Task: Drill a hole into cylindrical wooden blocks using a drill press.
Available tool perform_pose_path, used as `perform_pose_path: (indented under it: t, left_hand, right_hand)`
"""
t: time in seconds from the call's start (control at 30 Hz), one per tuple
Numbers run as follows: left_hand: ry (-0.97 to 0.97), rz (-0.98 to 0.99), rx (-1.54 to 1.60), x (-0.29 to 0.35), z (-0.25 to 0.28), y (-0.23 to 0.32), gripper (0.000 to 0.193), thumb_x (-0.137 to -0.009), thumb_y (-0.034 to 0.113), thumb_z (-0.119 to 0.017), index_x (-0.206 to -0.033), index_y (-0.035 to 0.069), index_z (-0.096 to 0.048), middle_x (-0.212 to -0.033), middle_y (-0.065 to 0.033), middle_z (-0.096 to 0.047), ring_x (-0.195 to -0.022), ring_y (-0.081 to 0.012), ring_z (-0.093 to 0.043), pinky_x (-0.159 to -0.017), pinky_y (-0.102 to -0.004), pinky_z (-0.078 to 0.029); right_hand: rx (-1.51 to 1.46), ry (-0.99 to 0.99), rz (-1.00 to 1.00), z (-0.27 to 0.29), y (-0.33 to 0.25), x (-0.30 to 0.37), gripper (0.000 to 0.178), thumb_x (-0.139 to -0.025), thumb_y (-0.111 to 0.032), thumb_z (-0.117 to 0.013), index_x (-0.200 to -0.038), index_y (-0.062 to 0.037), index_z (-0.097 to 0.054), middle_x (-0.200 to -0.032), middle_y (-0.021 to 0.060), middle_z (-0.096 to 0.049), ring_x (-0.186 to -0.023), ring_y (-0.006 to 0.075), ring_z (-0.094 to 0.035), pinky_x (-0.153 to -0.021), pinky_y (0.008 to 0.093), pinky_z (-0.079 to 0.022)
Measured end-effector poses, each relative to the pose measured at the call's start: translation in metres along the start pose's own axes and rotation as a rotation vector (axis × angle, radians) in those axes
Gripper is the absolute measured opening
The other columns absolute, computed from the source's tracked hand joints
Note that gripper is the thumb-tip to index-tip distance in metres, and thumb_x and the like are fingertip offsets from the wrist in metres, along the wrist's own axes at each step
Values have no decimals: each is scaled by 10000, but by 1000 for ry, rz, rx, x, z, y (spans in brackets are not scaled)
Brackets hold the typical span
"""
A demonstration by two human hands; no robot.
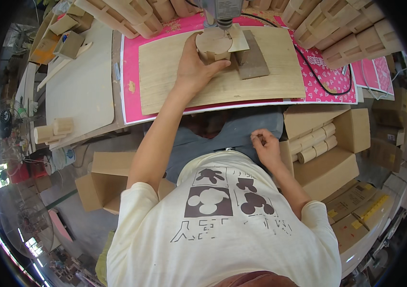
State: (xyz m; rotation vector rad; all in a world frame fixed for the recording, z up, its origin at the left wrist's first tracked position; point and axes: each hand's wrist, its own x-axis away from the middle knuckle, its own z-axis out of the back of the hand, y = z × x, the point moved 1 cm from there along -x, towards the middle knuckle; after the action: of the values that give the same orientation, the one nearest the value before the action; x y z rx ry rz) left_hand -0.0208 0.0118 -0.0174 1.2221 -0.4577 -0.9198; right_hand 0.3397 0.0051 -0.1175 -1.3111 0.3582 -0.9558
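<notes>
My left hand is wrapped around a short round wooden cylinder, its flat end up. The cylinder is beneath the tip of a grey upright machine head and beside a pale angled wooden guide. Under the guide lies a thin brown plate, on a wide light wooden board. Over my lap, my right hand is closed, thumb and fingers together. Whatever it may hold is too small to make out.
Stacked wooden cylinders with cutouts line the back of the pink-covered table. A black cable loops at the right. An open cardboard box with wooden cylinders stands by my right arm; another box is at my left.
</notes>
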Motion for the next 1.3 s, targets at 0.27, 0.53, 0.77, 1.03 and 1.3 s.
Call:
perform_pose_path:
  t: [0.27,0.53,0.77,1.03,1.3]
  left_hand:
    - [44,-78,68,1,-11,-4,1007,-808,166,-1045,-1599,-40,-457,-1510,-210,-639,-1409,-325,-651,-1189,-430,-536]
    - [65,-221,49,2,-12,5,808,-811,127,-1030,-1474,3,-586,-1395,-162,-703,-1293,-307,-706,-1130,-430,-562]
    - [43,-205,-70,1,-12,-1,911,-861,123,-1018,-1582,1,-473,-1474,-143,-648,-1368,-266,-656,-1187,-417,-532]
    - [139,-240,-54,-2,-14,-8,822,-766,209,-1054,-1443,16,-630,-1353,-195,-726,-1274,-406,-697,-1113,-488,-555]
    - [73,-209,-49,0,-13,-3,870,-814,157,-1037,-1514,4,-544,-1423,-169,-687,-1329,-328,-679,-1150,-451,-550]
  right_hand:
    - [73,203,525,64,-159,-105,248,-1132,-215,-732,-1188,23,-776,-875,8,-717,-792,80,-636,-723,271,-520]
    - [-324,62,656,55,-381,-261,435,-1189,-445,-597,-1263,-67,-799,-1071,-4,-769,-788,67,-617,-673,250,-454]
    - [-210,50,667,63,-392,-224,350,-1182,-337,-615,-1120,-55,-812,-886,-35,-689,-754,66,-569,-626,265,-401]
    - [-179,274,1029,41,-300,-159,242,-1213,-247,-586,-1227,-46,-722,-993,-21,-711,-821,60,-585,-724,232,-472]
    - [-29,277,969,64,-362,-195,281,-1193,-297,-617,-1214,-59,-765,-989,-18,-708,-836,60,-583,-723,247,-466]
